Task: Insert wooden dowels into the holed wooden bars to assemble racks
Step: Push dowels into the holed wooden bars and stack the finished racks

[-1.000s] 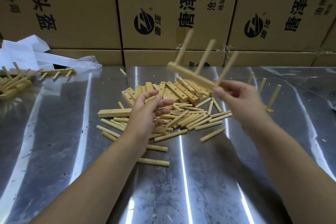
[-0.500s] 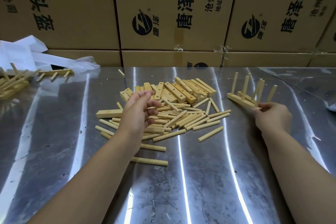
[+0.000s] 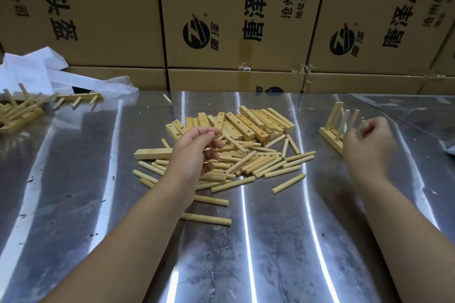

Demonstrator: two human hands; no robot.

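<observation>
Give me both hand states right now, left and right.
Left hand: open, fingers loosely curled over the dowel pile, nothing visibly held.
Right hand: cannot tell; motion-blurred in front of the rack.

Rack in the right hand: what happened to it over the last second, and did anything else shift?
The right hand brought the rack down from mid-air and stood it on the table's right side; blurred, its grip may not have released yet. The left hand curled its fingers above the dowel pile. Pile and holed bars unchanged.
</observation>
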